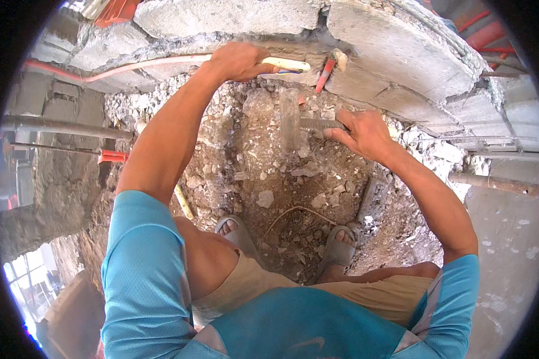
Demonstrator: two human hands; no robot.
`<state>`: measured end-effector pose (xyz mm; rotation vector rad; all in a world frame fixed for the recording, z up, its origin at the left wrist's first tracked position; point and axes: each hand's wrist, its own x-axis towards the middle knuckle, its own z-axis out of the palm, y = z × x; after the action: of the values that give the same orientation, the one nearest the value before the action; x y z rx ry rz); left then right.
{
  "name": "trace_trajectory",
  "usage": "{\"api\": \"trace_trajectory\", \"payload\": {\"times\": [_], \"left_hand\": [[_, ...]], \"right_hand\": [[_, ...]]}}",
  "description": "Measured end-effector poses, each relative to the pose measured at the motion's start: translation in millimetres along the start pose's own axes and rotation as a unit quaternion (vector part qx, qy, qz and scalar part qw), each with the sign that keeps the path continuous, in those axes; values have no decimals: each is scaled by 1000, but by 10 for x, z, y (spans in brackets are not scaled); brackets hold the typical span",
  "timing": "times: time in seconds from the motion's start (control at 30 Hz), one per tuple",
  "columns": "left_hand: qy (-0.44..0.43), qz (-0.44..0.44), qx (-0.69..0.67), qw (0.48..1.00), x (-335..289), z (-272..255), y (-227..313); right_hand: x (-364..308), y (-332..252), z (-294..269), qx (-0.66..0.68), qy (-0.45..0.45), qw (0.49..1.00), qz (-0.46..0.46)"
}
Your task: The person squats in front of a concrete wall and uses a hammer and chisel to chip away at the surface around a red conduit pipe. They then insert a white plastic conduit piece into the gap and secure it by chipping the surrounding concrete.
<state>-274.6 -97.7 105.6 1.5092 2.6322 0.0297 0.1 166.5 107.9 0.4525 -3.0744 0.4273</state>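
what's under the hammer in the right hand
Rubble shows around the hammer. The patch directly beneath its head and handle is covered, and the right hand hides more, so what lies there can't be seen.

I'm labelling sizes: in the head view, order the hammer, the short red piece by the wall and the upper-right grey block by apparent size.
1. Grey block, clearly largest
2. Hammer
3. Short red piece, smallest

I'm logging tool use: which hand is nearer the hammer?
Right. The right hand grips the hammer by its handle; the left hand is apart from it, farther forward and left.
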Motion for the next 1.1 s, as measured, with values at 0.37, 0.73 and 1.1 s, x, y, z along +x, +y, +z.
{"api": "trace_trajectory", "payload": {"times": [0.37, 0.73, 1.1], "left_hand": [[-28, -20, -37, 999, 146, -72, -68], [-29, -7, -102, 994, 270, 8, -175], [-71, -13, -114, 991, 329, 11, -179]], "right_hand": [[306, 330, 74, -15, -22, 993, 119], [313, 363, 114, -16, 20, 999, -28], [346, 403, 31, -31, -46, 997, 54]]}}
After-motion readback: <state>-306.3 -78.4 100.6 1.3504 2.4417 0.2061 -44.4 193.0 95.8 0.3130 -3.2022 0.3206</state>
